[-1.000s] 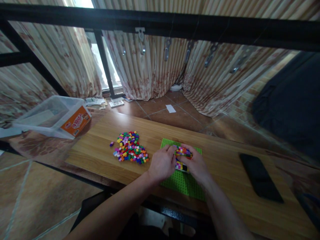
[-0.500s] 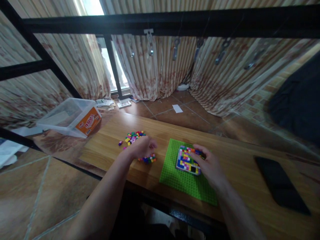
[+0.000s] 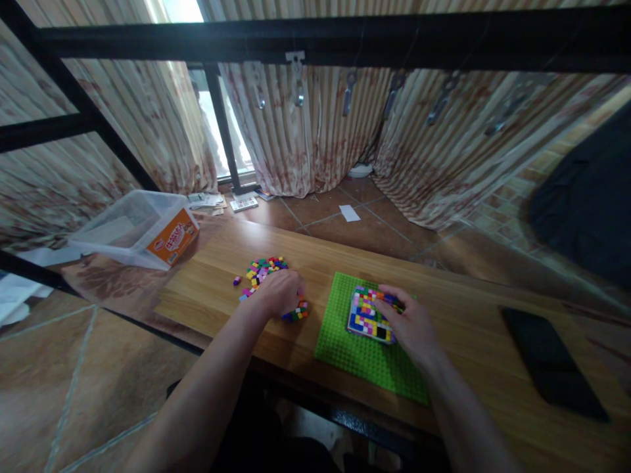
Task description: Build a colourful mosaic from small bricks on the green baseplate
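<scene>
My left hand (image 3: 283, 291) is over a heap of small, multicoloured toy bricks (image 3: 263, 268). Its fingers are curled down among them, and their tips are hidden, so I cannot make out what they pinch. On a green studded baseplate (image 3: 332, 335) lies a flat, rectangular toy brick panel (image 3: 367, 314) with a patchwork of coloured bricks and one dark square near its front edge. My right hand (image 3: 411, 325) grips the panel at its right side, thumb on top and fingers around the far edge.
The wooden table (image 3: 458, 315) carries a dark, flat slab (image 3: 552, 361) at the right. Beyond its left end stands a clear plastic bin (image 3: 133, 230) with an orange label. A black metal bar (image 3: 325, 43) with hanging clips crosses above, before curtains (image 3: 315, 144).
My left hand has turned downward, its fingers curling into the bricks where they were stretched and blurred before. My right hand stays on the panel.
</scene>
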{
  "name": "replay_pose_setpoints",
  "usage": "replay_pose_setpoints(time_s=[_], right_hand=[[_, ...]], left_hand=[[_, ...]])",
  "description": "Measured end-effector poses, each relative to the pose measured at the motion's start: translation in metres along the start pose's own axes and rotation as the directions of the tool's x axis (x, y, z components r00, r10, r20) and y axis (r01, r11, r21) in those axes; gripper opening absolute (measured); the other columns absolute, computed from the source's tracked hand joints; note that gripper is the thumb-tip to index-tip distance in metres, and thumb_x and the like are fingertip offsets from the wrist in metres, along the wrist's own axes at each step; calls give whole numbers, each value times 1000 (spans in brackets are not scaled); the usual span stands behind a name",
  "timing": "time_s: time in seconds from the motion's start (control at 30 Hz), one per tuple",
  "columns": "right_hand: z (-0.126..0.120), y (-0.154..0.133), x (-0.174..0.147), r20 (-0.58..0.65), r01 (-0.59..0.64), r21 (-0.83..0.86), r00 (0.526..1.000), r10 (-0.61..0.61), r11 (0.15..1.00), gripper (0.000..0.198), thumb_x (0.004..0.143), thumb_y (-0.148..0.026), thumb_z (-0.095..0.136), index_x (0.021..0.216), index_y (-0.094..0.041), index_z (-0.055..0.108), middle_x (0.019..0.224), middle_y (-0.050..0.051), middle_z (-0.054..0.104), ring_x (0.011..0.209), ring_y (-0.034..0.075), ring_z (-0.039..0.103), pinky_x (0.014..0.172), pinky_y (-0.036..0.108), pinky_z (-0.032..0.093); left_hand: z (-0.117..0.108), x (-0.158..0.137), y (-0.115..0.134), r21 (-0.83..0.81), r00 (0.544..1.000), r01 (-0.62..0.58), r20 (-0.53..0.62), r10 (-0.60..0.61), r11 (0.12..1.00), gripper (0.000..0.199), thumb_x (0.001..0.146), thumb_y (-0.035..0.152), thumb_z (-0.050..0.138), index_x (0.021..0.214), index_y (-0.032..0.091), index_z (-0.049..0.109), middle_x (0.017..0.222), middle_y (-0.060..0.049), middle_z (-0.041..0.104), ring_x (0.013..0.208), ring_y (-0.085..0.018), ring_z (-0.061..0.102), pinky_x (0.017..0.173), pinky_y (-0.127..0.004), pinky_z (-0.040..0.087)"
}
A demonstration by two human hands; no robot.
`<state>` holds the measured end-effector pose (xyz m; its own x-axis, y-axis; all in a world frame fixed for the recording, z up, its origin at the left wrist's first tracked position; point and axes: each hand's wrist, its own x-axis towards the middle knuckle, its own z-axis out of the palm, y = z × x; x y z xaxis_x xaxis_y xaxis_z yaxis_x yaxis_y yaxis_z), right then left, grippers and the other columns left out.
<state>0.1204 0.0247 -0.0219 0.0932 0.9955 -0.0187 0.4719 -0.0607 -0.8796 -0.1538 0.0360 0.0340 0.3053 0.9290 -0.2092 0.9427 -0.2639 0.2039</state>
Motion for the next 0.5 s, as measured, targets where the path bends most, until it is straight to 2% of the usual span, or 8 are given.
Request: replay_pose_setpoints(time_s=[0.2,0.33,0.5], right_hand=[[0,-4,-1,-3,-19,20,1000,20,1000,47,73,-51,66,109,-21,70,111,10,71,98,27,66,92,45,49],[1,-7,0,-19,-24,42,1000,24,999,46,71,-50,66,107,-21,71,110,9,72,97,27,66,92,45,49],[2,-4,1,-25,-11,39,1000,12,999,45,73,-48,66,108,-20,71,111,9,71,99,25,65,93,43,48]], left_hand=[[4,3,2,-1,996,-45,-71,45,999,15,80,14,54,84,15,68,96,-10,71,88,-21,66,77,-29,48],[4,6,9,-154,984,-118,-149,95,981,18,84,13,50,91,16,66,86,-5,70,79,-17,64,72,-25,46],[9,9,34,-380,948,-313,-183,261,870,11,86,18,54,88,18,65,85,-1,69,78,-14,63,71,-22,46]])
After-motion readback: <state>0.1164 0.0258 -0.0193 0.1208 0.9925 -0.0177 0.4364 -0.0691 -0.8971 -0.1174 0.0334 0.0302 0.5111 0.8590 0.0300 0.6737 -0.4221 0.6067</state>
